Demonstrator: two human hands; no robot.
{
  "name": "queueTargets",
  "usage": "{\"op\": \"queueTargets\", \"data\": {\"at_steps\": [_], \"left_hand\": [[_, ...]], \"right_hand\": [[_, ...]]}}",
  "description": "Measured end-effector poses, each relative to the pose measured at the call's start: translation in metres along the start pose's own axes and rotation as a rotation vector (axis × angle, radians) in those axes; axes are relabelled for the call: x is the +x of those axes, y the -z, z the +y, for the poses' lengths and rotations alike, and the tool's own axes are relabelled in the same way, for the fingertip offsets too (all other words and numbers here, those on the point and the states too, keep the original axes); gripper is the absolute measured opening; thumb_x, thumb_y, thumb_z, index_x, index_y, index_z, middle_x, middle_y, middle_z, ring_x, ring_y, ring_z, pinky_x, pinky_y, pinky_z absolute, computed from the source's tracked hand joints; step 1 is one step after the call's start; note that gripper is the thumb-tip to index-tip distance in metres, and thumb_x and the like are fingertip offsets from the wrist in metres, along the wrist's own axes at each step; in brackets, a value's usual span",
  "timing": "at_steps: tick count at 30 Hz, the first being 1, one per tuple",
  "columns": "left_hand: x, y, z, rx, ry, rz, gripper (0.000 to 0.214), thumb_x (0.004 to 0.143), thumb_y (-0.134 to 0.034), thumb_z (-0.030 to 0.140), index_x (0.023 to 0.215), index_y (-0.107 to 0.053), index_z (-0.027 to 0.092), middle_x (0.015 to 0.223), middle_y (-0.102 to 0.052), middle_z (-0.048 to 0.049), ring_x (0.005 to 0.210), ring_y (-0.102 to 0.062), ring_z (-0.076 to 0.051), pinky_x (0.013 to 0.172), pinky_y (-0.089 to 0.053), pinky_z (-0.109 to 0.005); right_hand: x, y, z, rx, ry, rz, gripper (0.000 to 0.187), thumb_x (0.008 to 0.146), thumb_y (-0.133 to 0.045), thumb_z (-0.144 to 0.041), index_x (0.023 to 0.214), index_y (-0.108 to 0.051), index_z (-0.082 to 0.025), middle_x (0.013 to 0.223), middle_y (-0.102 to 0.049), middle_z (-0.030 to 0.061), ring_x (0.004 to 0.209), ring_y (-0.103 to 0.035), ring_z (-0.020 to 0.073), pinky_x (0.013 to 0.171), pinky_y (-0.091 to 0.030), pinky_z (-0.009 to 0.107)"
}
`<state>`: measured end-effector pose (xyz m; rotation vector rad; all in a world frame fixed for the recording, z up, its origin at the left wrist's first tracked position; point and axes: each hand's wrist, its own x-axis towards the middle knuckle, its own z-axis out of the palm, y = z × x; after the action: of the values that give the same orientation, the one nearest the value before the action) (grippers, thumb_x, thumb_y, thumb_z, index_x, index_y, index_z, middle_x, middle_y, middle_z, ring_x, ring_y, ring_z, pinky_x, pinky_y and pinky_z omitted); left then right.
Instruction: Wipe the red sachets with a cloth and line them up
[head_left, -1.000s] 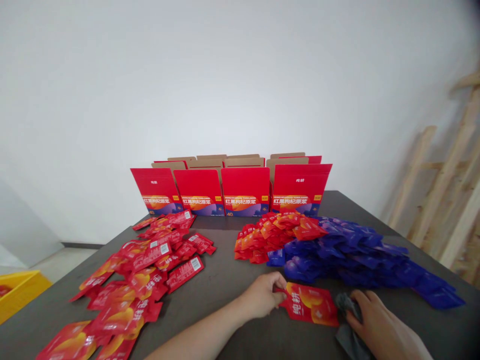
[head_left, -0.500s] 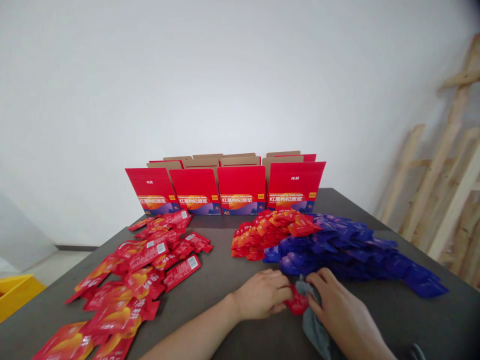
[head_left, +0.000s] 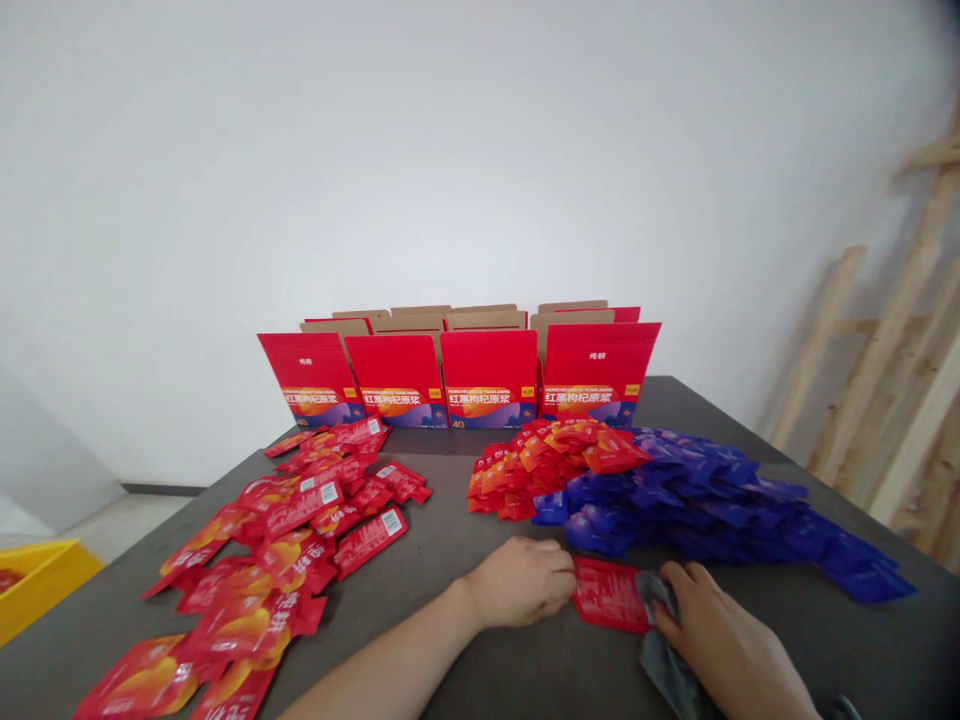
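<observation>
A red sachet (head_left: 611,594) with small print lies between my hands, low over the front of the table. My left hand (head_left: 523,580) pinches its left end with curled fingers. In my right hand (head_left: 724,625) a grey cloth (head_left: 667,655) is bunched, and the cloth touches the sachet's right end. To the left, red sachets (head_left: 292,560) are spread in a loose heap. Just beyond my hands, red-orange sachets (head_left: 536,462) lie in overlapping rows, beside a bank of dark blue sachets (head_left: 697,500).
Several open red cartons (head_left: 487,375) stand in rows along the back of the dark table (head_left: 442,480). A yellow bin (head_left: 52,585) is at the far left, below table height. Wooden frames (head_left: 892,360) lean by the wall at right.
My right hand has moved right with the cloth, away from my left hand. More of the red sachet now shows between them. The view has shifted slightly left.
</observation>
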<state>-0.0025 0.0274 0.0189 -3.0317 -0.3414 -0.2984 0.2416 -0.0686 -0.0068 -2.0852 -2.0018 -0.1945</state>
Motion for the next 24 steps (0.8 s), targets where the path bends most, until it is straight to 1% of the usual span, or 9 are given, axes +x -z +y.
{"op": "queueTargets", "data": {"at_steps": [2,4,7,11,15,17,20,22,24], "left_hand": [[0.0,0.0,0.0,-0.035,-0.001,0.003,0.006,0.089,-0.051,0.023,0.085,-0.053,0.019,0.099,-0.062,-0.0024,0.094,-0.054,-0.015,0.074,-0.044,-0.024],[0.001,-0.001,0.0,-0.069,-0.017,0.017,0.003,0.088,-0.052,0.021,0.088,-0.054,0.019,0.106,-0.062,-0.0035,0.101,-0.055,-0.015,0.081,-0.045,-0.024],[0.002,-0.002,0.001,-0.099,-0.032,0.019,0.004,0.087,-0.051,0.019,0.089,-0.055,0.019,0.108,-0.063,-0.0058,0.103,-0.056,-0.016,0.086,-0.046,-0.026],[0.001,-0.001,0.002,-0.093,0.01,-0.019,0.006,0.088,-0.049,0.02,0.088,-0.055,0.019,0.1,-0.065,-0.0074,0.099,-0.059,-0.018,0.083,-0.048,-0.027],[0.0,-0.003,0.006,-0.135,0.038,0.028,0.006,0.088,-0.048,0.02,0.089,-0.053,0.019,0.101,-0.065,-0.0073,0.1,-0.06,-0.018,0.086,-0.047,-0.028],[0.001,-0.004,0.008,-0.224,0.101,0.153,0.008,0.088,-0.046,0.016,0.091,-0.053,0.019,0.1,-0.066,-0.0064,0.099,-0.06,-0.016,0.09,-0.045,-0.028],[0.009,0.005,0.006,-0.43,0.349,0.446,0.01,0.09,-0.042,0.016,0.092,-0.051,0.018,0.091,-0.066,-0.0038,0.086,-0.061,-0.013,0.082,-0.046,-0.025],[0.023,0.022,-0.004,-0.544,0.533,0.629,0.01,0.092,-0.042,0.02,0.092,-0.051,0.018,0.085,-0.063,-0.002,0.077,-0.059,-0.012,0.072,-0.046,-0.022],[0.046,0.047,-0.023,-0.597,0.614,0.74,0.011,0.092,-0.043,0.023,0.092,-0.052,0.018,0.086,-0.061,-0.0013,0.078,-0.057,-0.012,0.073,-0.045,-0.022]], "right_hand": [[0.001,0.004,0.012,-0.033,-0.022,0.006,0.013,0.087,-0.043,-0.023,0.087,-0.055,-0.02,0.084,-0.056,0.005,0.07,-0.062,0.0178,0.058,-0.04,0.029],[0.005,0.01,0.011,-0.037,-0.026,0.026,0.014,0.087,-0.043,-0.024,0.088,-0.056,-0.02,0.085,-0.057,0.0056,0.071,-0.061,0.0174,0.06,-0.041,0.029],[0.013,0.014,-0.008,0.026,0.015,0.037,0.016,0.088,-0.042,-0.028,0.091,-0.056,-0.022,0.09,-0.058,0.0049,0.074,-0.062,0.0161,0.06,-0.041,0.027],[0.016,0.003,-0.024,0.07,0.04,0.03,0.017,0.088,-0.041,-0.026,0.091,-0.058,-0.023,0.091,-0.06,0.0044,0.074,-0.062,0.0151,0.06,-0.042,0.026],[0.01,-0.015,0.004,0.115,-0.044,0.012,0.023,0.089,-0.039,-0.032,0.095,-0.059,-0.021,0.091,-0.063,0.007,0.075,-0.065,0.0186,0.062,-0.044,0.03],[0.007,-0.021,0.021,0.18,-0.105,-0.013,0.026,0.089,-0.038,-0.036,0.097,-0.059,-0.022,0.092,-0.064,0.0075,0.077,-0.066,0.0198,0.065,-0.046,0.031],[0.006,-0.024,0.032,0.272,-0.14,-0.035,0.028,0.089,-0.037,-0.039,0.095,-0.06,-0.025,0.095,-0.065,0.0061,0.08,-0.067,0.0195,0.068,-0.048,0.032],[0.006,-0.023,0.03,0.298,-0.133,-0.024,0.029,0.088,-0.037,-0.041,0.093,-0.06,-0.026,0.094,-0.065,0.0052,0.08,-0.068,0.0191,0.069,-0.049,0.032],[0.006,-0.023,0.026,0.306,-0.136,0.003,0.028,0.087,-0.039,-0.042,0.092,-0.061,-0.026,0.093,-0.065,0.0049,0.079,-0.068,0.0193,0.068,-0.05,0.032]]}}
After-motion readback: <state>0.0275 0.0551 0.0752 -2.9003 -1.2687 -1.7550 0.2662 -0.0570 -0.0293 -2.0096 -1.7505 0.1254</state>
